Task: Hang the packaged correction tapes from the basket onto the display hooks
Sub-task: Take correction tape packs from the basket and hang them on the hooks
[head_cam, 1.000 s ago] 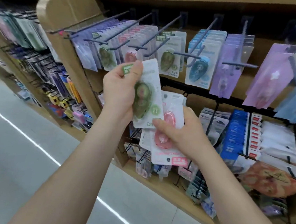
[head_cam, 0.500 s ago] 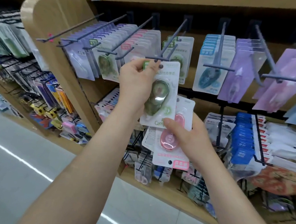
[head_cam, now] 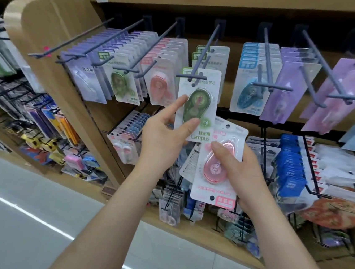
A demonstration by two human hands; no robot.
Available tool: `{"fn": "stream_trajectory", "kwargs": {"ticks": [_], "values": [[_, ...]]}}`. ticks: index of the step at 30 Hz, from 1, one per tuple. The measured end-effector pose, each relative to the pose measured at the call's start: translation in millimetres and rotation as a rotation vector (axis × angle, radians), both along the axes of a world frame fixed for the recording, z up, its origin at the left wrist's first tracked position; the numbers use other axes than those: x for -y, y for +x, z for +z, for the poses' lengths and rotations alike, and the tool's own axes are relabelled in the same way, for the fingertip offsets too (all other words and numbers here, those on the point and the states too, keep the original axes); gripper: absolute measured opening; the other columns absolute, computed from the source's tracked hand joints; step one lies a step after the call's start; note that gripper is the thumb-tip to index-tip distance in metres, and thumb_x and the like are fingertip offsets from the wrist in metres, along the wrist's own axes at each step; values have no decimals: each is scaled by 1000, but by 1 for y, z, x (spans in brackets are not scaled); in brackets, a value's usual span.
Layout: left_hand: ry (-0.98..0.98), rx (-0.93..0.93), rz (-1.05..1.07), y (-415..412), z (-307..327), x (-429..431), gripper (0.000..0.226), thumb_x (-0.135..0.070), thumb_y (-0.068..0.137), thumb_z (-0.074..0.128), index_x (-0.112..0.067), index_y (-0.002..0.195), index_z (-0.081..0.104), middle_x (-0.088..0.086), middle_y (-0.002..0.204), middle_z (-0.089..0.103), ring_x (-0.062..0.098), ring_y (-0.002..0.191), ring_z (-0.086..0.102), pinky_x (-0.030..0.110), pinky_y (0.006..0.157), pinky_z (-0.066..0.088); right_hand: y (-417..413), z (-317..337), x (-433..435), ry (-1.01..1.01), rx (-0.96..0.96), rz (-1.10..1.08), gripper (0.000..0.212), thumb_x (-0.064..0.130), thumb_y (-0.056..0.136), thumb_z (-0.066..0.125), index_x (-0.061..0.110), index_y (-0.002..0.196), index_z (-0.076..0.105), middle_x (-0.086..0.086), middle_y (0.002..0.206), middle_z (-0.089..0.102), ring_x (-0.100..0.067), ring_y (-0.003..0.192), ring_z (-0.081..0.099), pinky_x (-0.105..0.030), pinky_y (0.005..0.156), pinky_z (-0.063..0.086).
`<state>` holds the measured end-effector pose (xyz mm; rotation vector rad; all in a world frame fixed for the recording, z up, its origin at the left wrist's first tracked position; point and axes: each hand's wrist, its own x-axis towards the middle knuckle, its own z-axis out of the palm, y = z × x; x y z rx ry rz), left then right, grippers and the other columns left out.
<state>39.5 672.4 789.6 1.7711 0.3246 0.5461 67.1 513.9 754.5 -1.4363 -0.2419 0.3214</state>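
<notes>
Green-carded correction tape [head_cam: 197,101] is hanging at the near tip of the middle hook [head_cam: 206,47], its hole seemingly threaded. The left hand [head_cam: 162,141] is holding it in a narrow grip, thumb on the front. It is probably needing a level push along the rod toward the hung green packs [head_cam: 218,56] farther back. The right hand [head_cam: 242,174] is gripping the pink pack [head_cam: 217,167] just below, printing inverted, so it is likely needing a turn.

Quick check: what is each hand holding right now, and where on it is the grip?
Left hand pinches the green correction tape pack by its lower half. Right hand grips the pink pack at its right side, thumb on the blister.
</notes>
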Motion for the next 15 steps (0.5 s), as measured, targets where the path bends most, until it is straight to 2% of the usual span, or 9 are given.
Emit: {"fn": "stream_trajectory", "kwargs": {"ticks": [2,3,6,7,10,13,15], "values": [[-7,-10,6,19,-3,-1,53,-24,84,77,-31,134,59,-1,103,74,12,96,69,44,89,57,1,-3,4,-11,-8,-42,17,30,92,66,27,109,69,2,102,77,-19,94,74,-51,89,57],[-1,-7,6,29,-4,-2,54,-25,84,77,-30,135,59,-1,106,74,11,97,69,42,90,57,1,-4,5,-15,-15,-68,16,30,92,67,28,108,69,2,101,77,-19,93,74,-51,89,57],[24,-10,9,54,-4,-1,55,-26,84,77,-28,136,58,-1,127,67,6,111,62,19,94,50,1,-5,7,-18,-15,-111,18,33,91,68,29,108,68,3,102,77,-19,94,73,-53,91,56],[42,-15,15,61,-5,-2,54,-24,86,76,-26,136,59,-1,129,66,6,115,60,16,95,49,0,-6,7,-20,-11,-113,18,33,90,68,30,108,68,3,102,76,-19,95,73,-53,92,55],[62,-10,20,74,-9,-5,51,-20,88,74,-20,137,59,2,129,66,15,123,58,34,106,47,-2,-6,7,-29,-7,-118,18,35,89,68,31,107,68,3,102,76,-19,96,73,-54,92,55],[121,-33,22,80,-11,-10,49,-19,91,69,-16,138,56,10,132,63,23,126,55,40,107,45,-3,-6,7,-30,-31,-121,20,36,91,65,29,110,67,2,103,76,-19,96,73,-53,92,55],[154,-51,2,84,-11,-13,48,-19,93,67,-14,139,55,7,134,62,22,128,54,40,108,44,-4,-5,7,-32,-54,-125,22,34,94,61,26,114,66,0,105,76,-19,96,73,-53,92,55]]}}
